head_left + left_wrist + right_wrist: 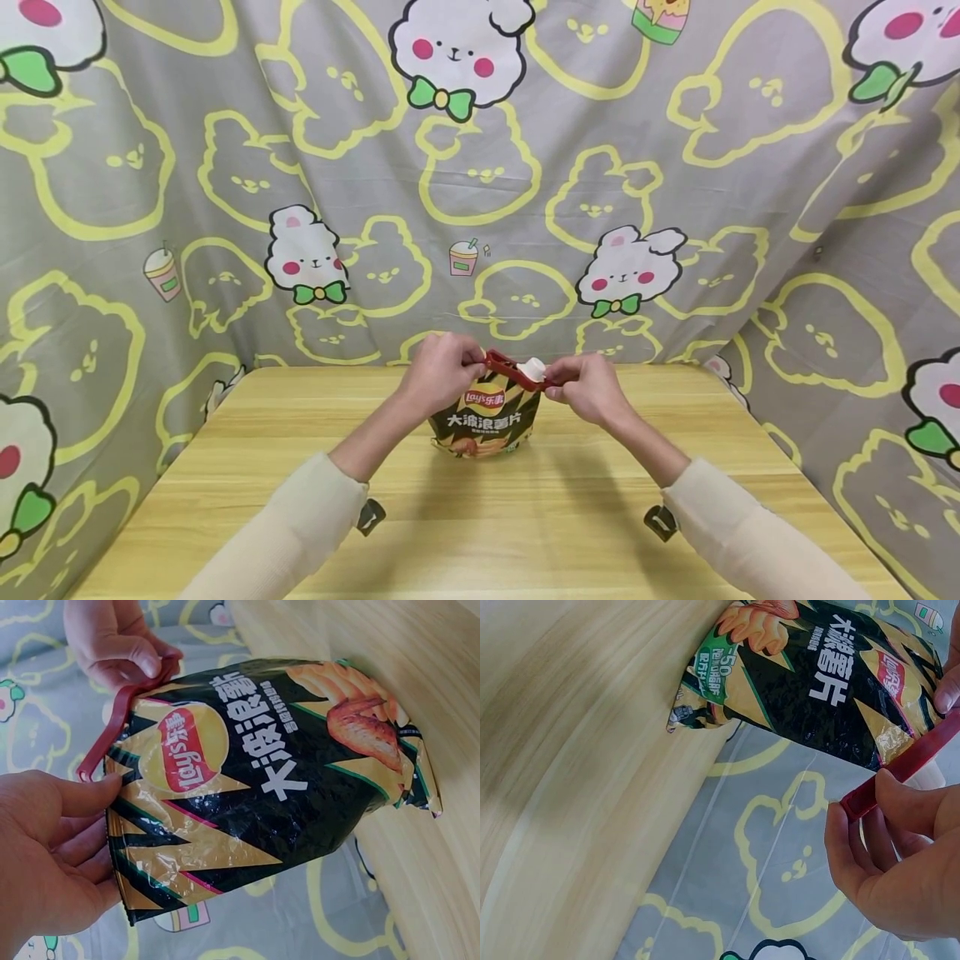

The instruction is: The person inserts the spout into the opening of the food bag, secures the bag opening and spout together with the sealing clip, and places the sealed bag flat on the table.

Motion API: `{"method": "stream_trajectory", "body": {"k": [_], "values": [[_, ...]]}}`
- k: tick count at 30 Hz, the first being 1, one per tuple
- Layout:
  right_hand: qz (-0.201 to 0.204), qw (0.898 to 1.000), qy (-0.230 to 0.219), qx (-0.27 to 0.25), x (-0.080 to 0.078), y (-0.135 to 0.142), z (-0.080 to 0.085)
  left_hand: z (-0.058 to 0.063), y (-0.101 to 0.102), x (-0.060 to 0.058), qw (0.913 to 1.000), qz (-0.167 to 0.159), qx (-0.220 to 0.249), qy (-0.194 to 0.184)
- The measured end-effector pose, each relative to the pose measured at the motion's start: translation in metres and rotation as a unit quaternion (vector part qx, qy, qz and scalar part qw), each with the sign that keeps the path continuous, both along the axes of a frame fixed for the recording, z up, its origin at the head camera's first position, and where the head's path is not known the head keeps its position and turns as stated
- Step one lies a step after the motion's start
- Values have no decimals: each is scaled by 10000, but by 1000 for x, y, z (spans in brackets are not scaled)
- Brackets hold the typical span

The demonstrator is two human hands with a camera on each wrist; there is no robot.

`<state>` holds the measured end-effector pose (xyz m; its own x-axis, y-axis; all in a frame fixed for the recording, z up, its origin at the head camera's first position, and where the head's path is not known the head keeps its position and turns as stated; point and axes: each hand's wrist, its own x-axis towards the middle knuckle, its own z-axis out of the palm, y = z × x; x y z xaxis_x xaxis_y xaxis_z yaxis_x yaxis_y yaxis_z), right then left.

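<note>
A black and gold Lay's potato chip bag (pixel 487 417) stands upright on the table, its top edge up between both hands. Along that top edge lies a red bag clip (pixel 517 371) with a white spout cap (pixel 532 368). The left hand (pixel 444 375) pinches the bag's top corner beside the clip's left end; in the left wrist view the thumb of this left hand (pixel 56 855) lies on the bag's front and the fingers are behind it. The right hand (pixel 588 387) pinches the clip's right end, thumb on top and fingers beneath, as the right wrist view shows.
A wood-grain table (pixel 300 500) lies under the bag. Behind it and along both sides hangs a grey curtain (pixel 495 192) printed with cartoon animals. Dark wrist-camera mounts (pixel 370 517) show beside the cream sleeves (pixel 300 517).
</note>
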<state>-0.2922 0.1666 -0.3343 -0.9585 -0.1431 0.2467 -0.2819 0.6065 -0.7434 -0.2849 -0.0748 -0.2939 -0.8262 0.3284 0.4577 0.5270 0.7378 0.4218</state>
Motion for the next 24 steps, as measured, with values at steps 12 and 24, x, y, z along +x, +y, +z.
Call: {"method": "stream_trajectory", "body": {"k": [12,24], "values": [[-59,9999,-72,-75,0,-1,1,-2,15,1,9976,187,99,-666],[17,9999,-149,33,-1,-1,3,-4,21,-2,9975,54,298,-638]]}}
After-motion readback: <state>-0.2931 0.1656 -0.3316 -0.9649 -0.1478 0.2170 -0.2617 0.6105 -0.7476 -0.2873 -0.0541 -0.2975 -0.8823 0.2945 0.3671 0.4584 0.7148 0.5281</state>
